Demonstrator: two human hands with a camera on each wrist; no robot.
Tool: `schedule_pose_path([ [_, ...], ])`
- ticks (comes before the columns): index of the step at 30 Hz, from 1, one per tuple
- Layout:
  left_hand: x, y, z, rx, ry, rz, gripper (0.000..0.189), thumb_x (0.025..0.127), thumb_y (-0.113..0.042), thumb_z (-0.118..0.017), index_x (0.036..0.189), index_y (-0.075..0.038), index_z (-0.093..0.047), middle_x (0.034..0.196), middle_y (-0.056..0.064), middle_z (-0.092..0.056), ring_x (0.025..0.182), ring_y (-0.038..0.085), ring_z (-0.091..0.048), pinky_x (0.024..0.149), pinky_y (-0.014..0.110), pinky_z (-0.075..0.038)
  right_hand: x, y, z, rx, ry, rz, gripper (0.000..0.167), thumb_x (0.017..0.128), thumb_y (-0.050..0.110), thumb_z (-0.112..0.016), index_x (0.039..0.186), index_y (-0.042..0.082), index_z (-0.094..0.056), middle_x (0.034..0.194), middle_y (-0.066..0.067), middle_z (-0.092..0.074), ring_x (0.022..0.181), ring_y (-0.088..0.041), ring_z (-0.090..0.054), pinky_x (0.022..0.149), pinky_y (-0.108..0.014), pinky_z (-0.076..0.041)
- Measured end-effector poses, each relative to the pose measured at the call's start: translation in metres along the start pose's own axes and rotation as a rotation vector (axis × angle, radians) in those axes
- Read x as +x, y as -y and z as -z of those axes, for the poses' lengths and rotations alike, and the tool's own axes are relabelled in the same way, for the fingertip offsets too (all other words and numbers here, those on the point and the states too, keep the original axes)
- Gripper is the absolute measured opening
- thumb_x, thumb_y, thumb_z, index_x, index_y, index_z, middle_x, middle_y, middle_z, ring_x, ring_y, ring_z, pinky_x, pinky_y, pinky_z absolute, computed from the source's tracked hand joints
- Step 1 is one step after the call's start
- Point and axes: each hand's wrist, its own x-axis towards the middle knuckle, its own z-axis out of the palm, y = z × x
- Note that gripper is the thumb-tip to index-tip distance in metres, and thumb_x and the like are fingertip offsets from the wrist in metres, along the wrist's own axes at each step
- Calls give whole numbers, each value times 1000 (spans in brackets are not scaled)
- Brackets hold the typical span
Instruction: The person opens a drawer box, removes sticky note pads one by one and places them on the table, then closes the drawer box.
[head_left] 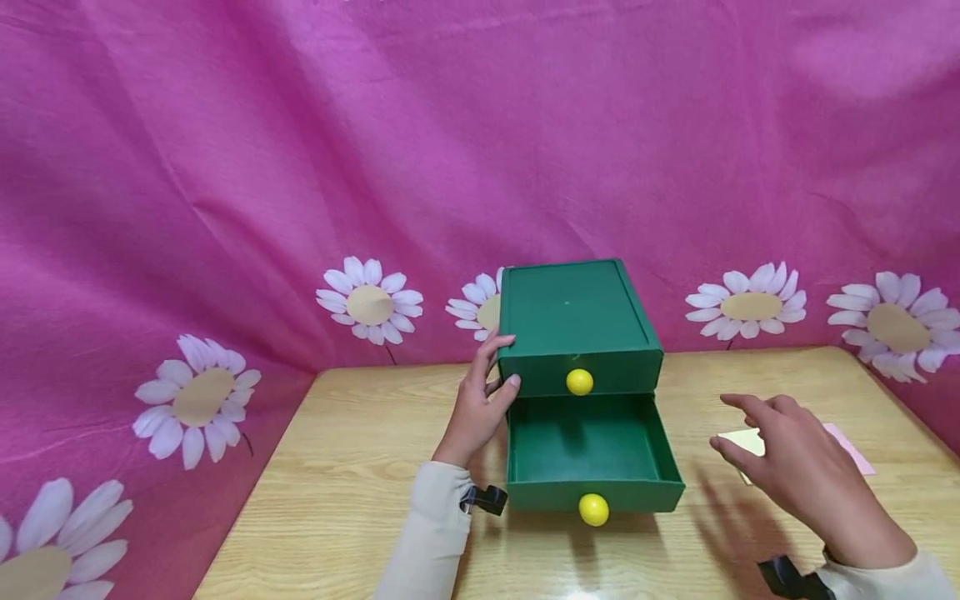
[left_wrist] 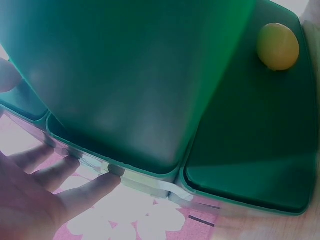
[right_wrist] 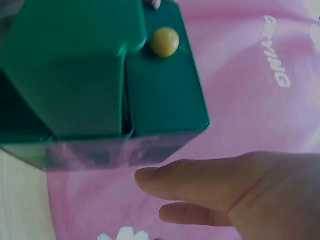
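A small green drawer cabinet (head_left: 570,312) stands on the table, each drawer front bearing a yellow knob. In the head view its upper drawer (head_left: 543,377) sits closed, while the lower drawer (head_left: 600,454) is pulled out towards me with its bare floor showing. My left hand (head_left: 480,408) rests against the cabinet's left front edge, thumb by the upper drawer's front. The left wrist view shows the fingers (left_wrist: 92,192) of that hand stretched along the side wall. Apart from the cabinet, to its right, my right hand (head_left: 806,467) hovers with fingers spread, holding nothing.
A pale yellow paper (head_left: 746,442) and a pink paper (head_left: 851,450) lie on the wooden table (head_left: 360,483), partly hidden behind the right hand. Behind the table hangs a magenta cloth (head_left: 420,150) with large white daisies, also covering the left side.
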Motion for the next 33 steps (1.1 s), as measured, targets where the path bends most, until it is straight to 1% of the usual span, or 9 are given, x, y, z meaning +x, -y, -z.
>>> schedule_pose_path([
  [4, -1, 2, -3, 2, 2, 14, 48, 97, -9, -53, 142, -18, -39, 159, 4, -22, 140, 32, -30, 102, 55, -39, -7, 12, -1, 22, -68, 41, 52, 78, 26, -79, 122, 5, -60, 92, -14, -60, 81, -31, -59, 53, -34, -40],
  [7, 4, 2, -7, 2, 14, 5, 48, 97, -10, -53, 142, -18, -38, 159, 4, -22, 141, 32, -30, 102, 55, -39, -10, 18, 1, 32, -122, 76, 48, 77, 22, -80, 119, 7, -62, 90, -11, -60, 80, -30, -60, 52, -32, -39],
  [9, 7, 0, -8, 5, 23, -10, 49, 97, -10, -52, 143, -18, -37, 159, 6, -21, 141, 33, -30, 102, 55, -39, -11, 22, 3, 43, -134, 90, 47, 76, 20, -80, 118, 7, -63, 90, -10, -61, 79, -29, -60, 51, -32, -39],
  [12, 10, -2, -9, 5, 27, -25, 49, 97, -9, -52, 143, -16, -37, 159, 8, -21, 140, 34, -30, 100, 57, -40, -12, 28, 5, 75, -134, 102, 46, 76, 20, -80, 117, 8, -64, 93, -10, -62, 79, -27, -59, 50, -30, -40],
  [17, 13, -4, -7, 6, 27, -31, 49, 96, -9, -53, 142, -16, -38, 159, 7, -21, 140, 33, -31, 100, 56, -40, -14, 41, 5, 135, -129, 134, 44, 77, 22, -81, 117, 13, -66, 98, -4, -62, 73, -15, -56, 49, -25, -41],
  [21, 13, -4, -3, 15, 29, -36, 49, 96, -9, -52, 142, -16, -38, 159, 6, -21, 140, 32, -32, 101, 56, -40, -17, 54, 5, 166, -115, 151, 43, 76, 22, -82, 116, 14, -67, 97, -2, -61, 70, -10, -53, 49, -23, -42],
  [28, 14, 35, -2, 41, -1, -36, 50, 97, -20, -54, 142, -34, -37, 157, -15, -20, 140, 21, -33, 100, 49, -43, -24, 73, 1, 197, -103, 203, 38, 75, 19, -83, 110, 21, -68, 88, 10, -55, 62, 0, -45, 50, -22, -42],
  [29, 13, 34, -2, 39, -4, -32, 50, 97, -18, -54, 142, -32, -37, 158, -12, -21, 140, 23, -33, 100, 50, -43, -25, 75, 0, 201, -99, 208, 37, 75, 19, -83, 109, 22, -68, 88, 11, -54, 64, 0, -45, 51, -22, -42],
  [33, 6, 17, 0, 23, -10, -18, 49, 96, -12, -53, 142, -22, -38, 159, -1, -22, 140, 30, -32, 100, 54, -41, -27, 83, -2, 216, -88, 243, 37, 74, 20, -83, 107, 24, -68, 88, 15, -55, 69, 0, -47, 51, -20, -43],
])
